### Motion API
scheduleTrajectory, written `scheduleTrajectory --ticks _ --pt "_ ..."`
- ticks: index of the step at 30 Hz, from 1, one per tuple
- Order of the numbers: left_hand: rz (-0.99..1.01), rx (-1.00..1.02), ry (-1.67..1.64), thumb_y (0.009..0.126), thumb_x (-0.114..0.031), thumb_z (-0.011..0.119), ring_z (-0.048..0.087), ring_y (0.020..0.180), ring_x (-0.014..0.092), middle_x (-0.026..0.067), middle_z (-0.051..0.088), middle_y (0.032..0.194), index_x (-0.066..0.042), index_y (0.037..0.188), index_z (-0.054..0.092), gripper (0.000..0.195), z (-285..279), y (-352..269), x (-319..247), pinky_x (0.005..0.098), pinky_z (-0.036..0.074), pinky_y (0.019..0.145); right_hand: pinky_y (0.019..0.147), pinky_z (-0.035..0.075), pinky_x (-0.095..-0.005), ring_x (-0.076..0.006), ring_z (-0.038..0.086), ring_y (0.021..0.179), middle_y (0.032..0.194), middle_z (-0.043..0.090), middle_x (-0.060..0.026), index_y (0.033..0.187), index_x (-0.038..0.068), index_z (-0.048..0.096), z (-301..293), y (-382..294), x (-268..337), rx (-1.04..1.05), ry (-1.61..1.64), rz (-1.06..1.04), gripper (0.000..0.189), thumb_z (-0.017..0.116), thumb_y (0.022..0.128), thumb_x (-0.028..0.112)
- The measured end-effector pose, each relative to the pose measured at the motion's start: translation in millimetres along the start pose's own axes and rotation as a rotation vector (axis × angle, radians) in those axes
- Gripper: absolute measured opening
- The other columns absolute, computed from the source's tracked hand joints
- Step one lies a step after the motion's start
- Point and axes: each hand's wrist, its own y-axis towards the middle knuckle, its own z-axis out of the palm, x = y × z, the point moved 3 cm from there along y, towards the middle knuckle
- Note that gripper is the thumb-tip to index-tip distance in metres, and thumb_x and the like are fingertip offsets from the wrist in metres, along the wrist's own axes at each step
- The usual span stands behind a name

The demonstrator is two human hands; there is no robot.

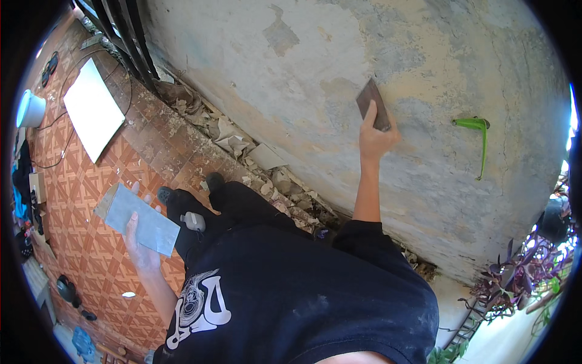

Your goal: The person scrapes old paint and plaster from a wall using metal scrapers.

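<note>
My right hand [379,134] grips a dark brown rectangular sanding block or sheet [372,105], held flat against the patchy plastered wall [309,86]. On the other side, my left hand [142,248] holds a flat grey rectangular sheet [142,219] in front of the tiled floor, with my thumb across its face and the fingers behind it. A brownish worn patch shows at the sheet's far end. To the right of my right hand, a bent green strip [473,125] is attached to or hanging on the wall.
Peeled paint and debris [232,139] lie along the wall's base. A bright white panel [94,109], cables and a white bucket [32,109] stand or lie on the patterned floor [91,236]. Black metal bars [132,41] lean by the wall. Purple-leaved plants [514,277] are at right.
</note>
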Motion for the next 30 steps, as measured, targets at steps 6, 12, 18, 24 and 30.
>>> scheduleTrajectory --ticks 6,12,18,24,30 --pt "0.028 0.074 0.054 0.084 -0.020 0.049 0.036 0.120 0.027 0.0138 0.032 0.138 -0.008 0.139 0.018 0.064 0.5 -7.4 -4.5 0.0417 0.035 0.096 0.056 0.047 -0.0278 -0.0175 0.063 0.065 0.075 0.066 -0.0136 0.080 -0.005 0.065 70.2 4.3 20.0 0.004 -0.007 -0.160 0.016 0.064 0.078 0.011" --pt "0.069 -0.091 0.071 0.085 -0.021 0.048 0.035 0.122 0.027 0.0136 0.031 0.139 -0.008 0.139 0.018 0.063 -20.6 -20.3 -13.1 0.0413 0.034 0.097 0.055 0.046 -0.0280 -0.0188 0.063 0.062 0.071 0.065 -0.0152 0.078 -0.005 0.065 13.5 -10.4 12.8 0.017 0.159 0.145 0.015 0.064 0.077 0.010" --pt "0.072 -0.039 0.076 0.085 -0.022 0.048 0.035 0.122 0.027 0.0123 0.030 0.140 -0.009 0.139 0.017 0.063 -13.9 -12.2 -12.3 0.0418 0.033 0.098 0.057 0.046 -0.0270 -0.0201 0.063 0.062 0.074 0.065 -0.0137 0.080 -0.004 0.065 -20.3 -23.1 -13.7 0.066 -0.140 -0.059 0.012 0.063 0.078 0.007" --pt "0.067 -0.032 -0.004 0.084 -0.018 0.050 0.039 0.118 0.028 0.0155 0.030 0.138 -0.008 0.139 0.016 0.065 -4.4 -9.2 -11.4 0.0408 0.039 0.094 0.058 0.046 -0.0271 -0.0201 0.063 0.062 0.074 0.066 -0.0130 0.081 -0.004 0.065 -14.2 -23.3 -31.0 0.035 -0.088 0.020 0.011 0.064 0.077 0.006" --pt "0.027 0.028 -0.008 0.086 -0.021 0.048 0.029 0.126 0.027 0.0116 0.026 0.142 -0.011 0.140 0.015 0.064 -1.9 -4.4 -5.8 0.0417 0.030 0.101 0.057 0.046 -0.0265 -0.0159 0.063 0.063 0.072 0.065 -0.0118 0.081 -0.003 0.065 2.2 -35.3 -27.2 -0.055 0.016 0.080 0.012 0.063 0.079 0.008"
